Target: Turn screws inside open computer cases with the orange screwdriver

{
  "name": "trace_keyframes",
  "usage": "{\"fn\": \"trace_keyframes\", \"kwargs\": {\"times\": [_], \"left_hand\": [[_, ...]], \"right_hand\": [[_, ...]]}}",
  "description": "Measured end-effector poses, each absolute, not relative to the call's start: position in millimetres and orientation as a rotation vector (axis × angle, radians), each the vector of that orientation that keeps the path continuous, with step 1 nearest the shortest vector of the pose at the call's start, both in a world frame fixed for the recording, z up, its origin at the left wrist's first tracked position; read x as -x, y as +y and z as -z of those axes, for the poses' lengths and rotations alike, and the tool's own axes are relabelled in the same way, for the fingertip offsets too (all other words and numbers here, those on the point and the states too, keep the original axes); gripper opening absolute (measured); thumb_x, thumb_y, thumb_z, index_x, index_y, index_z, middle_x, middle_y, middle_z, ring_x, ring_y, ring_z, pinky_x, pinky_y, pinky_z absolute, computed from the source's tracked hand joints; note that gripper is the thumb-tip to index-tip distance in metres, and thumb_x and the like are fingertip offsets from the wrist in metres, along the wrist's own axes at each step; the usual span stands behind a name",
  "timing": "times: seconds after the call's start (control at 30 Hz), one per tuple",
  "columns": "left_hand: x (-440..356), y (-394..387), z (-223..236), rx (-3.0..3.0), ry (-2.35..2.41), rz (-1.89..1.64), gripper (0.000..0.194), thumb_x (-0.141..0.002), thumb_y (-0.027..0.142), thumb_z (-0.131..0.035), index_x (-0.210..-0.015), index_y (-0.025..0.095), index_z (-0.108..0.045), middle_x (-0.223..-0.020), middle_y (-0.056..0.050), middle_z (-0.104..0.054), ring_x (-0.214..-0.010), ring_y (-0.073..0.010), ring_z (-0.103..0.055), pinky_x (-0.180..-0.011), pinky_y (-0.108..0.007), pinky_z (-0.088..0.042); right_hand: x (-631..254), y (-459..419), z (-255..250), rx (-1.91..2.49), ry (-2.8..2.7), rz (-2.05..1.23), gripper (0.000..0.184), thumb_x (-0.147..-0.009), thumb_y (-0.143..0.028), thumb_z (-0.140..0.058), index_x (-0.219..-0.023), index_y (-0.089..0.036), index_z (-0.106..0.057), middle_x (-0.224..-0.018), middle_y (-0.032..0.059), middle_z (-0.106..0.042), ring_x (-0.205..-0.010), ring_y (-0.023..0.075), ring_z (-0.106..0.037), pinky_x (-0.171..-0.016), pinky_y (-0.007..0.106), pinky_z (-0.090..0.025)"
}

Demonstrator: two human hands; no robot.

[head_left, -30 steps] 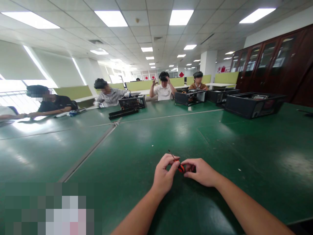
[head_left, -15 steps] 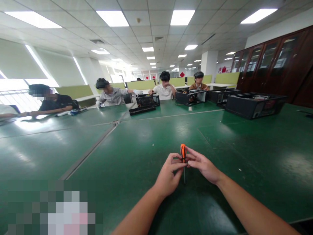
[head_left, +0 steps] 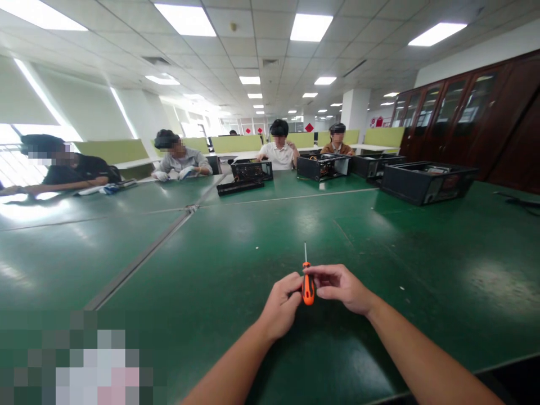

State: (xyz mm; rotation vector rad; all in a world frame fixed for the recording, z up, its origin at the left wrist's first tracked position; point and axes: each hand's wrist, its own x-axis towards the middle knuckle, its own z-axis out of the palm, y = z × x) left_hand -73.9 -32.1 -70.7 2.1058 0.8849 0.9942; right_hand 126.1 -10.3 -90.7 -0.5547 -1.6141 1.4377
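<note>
An orange and black screwdriver [head_left: 309, 288] is held over the green table, its handle end towards me and its thin metal shaft pointing away. My left hand [head_left: 282, 306] grips the handle from the left side, with curled fingers partly hidden behind it. From the other side, my right hand [head_left: 343, 288] pinches the handle near the collar, fingertips laid across it and thumb close to its edge. The shaft's tip touches nothing that I can see.
Black computer cases [head_left: 428, 183] stand along the far side of the green tabletop [head_left: 202, 281]. A flat black panel [head_left: 240, 187] lies before one of them. Several people sit across the table, one wearing white gloves [head_left: 188, 172]. A dark cable [head_left: 518, 201] lies at right.
The screwdriver has turned over: its shaft pointed down before and now points away from me. My right fingers have closed in on the handle. The view has shifted slightly right.
</note>
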Motion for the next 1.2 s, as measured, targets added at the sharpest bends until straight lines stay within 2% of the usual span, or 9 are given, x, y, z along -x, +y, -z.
{"fn": "trace_keyframes", "kwargs": {"times": [0.1,0.2,0.37,0.5,0.7,0.83,0.97,1.07,1.2], "left_hand": [[75.6,-30.8,70.2,-2.023,0.832,-1.039,0.034,-0.093,0.029,-0.038,-0.078,0.016,-0.065,-0.076,-0.002,-0.052,-0.074,-0.0163,-0.049,-0.069,-0.028,-0.038],[73.0,-31.9,72.4,-2.035,0.933,-1.03,0.031,-0.091,0.038,-0.052,-0.077,0.016,-0.069,-0.07,0.0,-0.052,-0.067,-0.0142,-0.048,-0.064,-0.026,-0.037],[70.8,-32.5,81.4,-1.984,1.074,-1.118,0.019,-0.085,0.029,-0.063,-0.094,0.018,-0.076,-0.067,-0.002,-0.069,-0.057,-0.0144,-0.058,-0.058,-0.025,-0.044],[76.6,-32.7,78.0,-2.165,1.018,-1.136,0.025,-0.084,0.023,-0.062,-0.107,0.024,-0.074,-0.089,-0.005,-0.078,-0.078,-0.0193,-0.071,-0.074,-0.029,-0.053],[74.6,-36.2,70.4,-2.289,0.854,-1.056,0.052,-0.079,0.005,-0.05,-0.121,0.03,-0.067,-0.124,-0.004,-0.068,-0.111,-0.0204,-0.064,-0.098,-0.037,-0.049],[72.1,-37.9,68.2,-2.378,0.891,-1.111,0.042,-0.082,0.013,-0.055,-0.118,0.03,-0.069,-0.127,-0.005,-0.065,-0.112,-0.0231,-0.06,-0.096,-0.041,-0.05],[73.8,-39.6,64.3,-2.438,1.016,-1.129,0.033,-0.083,0.015,-0.056,-0.106,0.03,-0.074,-0.119,-0.004,-0.069,-0.102,-0.0227,-0.062,-0.09,-0.041,-0.051],[74.0,-41.2,63.2,-2.403,1.042,-1.068,0.031,-0.085,0.014,-0.053,-0.101,0.028,-0.076,-0.12,-0.005,-0.068,-0.106,-0.0212,-0.063,-0.095,-0.038,-0.051],[72.7,-41.3,64.9,-2.382,1.025,-1.015,0.031,-0.084,0.015,-0.053,-0.104,0.026,-0.075,-0.13,-0.004,-0.063,-0.116,-0.021,-0.061,-0.102,-0.035,-0.049]], "right_hand": [[-128.8,-9.0,88.2,0.544,-1.649,-1.415,0.042,-0.076,-0.028,-0.075,-0.118,-0.025,-0.071,-0.075,-0.0019,-0.055,-0.07,0.0131,-0.046,-0.066,0.027,-0.036],[-132.8,-7.5,85.3,0.549,-1.68,-1.392,0.029,-0.076,-0.032,-0.074,-0.102,-0.021,-0.078,-0.073,0.0003,-0.058,-0.071,0.0148,-0.049,-0.066,0.028,-0.037],[-131.2,-7.3,88.3,0.594,-1.713,-1.489,0.029,-0.08,-0.04,-0.07,-0.086,-0.014,-0.078,-0.062,0.0013,-0.06,-0.053,0.0123,-0.049,-0.053,0.026,-0.038],[-125.6,-7.3,92.3,0.632,-1.674,-1.531,0.035,-0.086,-0.046,-0.064,-0.081,-0.013,-0.071,-0.058,0.0008,-0.06,-0.048,0.011,-0.05,-0.05,0.024,-0.038],[-123.6,-5.3,91.4,0.66,-1.528,-1.489,0.029,-0.084,-0.044,-0.069,-0.089,-0.017,-0.06,-0.062,-0.0038,-0.056,-0.052,0.0093,-0.05,-0.048,0.02,-0.038],[-126.8,-5.1,90.5,0.628,-1.46,-1.485,0.041,-0.081,-0.041,-0.073,-0.112,-0.019,-0.056,-0.063,-0.0056,-0.055,-0.051,0.0084,-0.048,-0.046,0.018,-0.036],[-129.3,-8.8,90.7,0.551,-1.468,-1.582,0.057,-0.078,-0.055,-0.07,-0.116,-0.014,-0.061,-0.057,-0.0022,-0.058,-0.046,0.011,-0.049,-0.041,0.02,-0.035],[-129.3,-11.5,89.8,0.519,-1.447,-1.641,0.06,-0.078,-0.063,-0.065,-0.11,-0.012,-0.066,-0.068,0.0049,-0.066,-0.054,0.0152,-0.057,-0.046,0.025,-0.043],[-127.9,-10.9,88.1,0.57,-1.425,-1.601,0.037,-0.078,-0.046,-0.076,-0.095,-0.015,-0.067,-0.082,0.0039,-0.068,-0.071,0.0138,-0.061,-0.065,0.025,-0.048]]}}
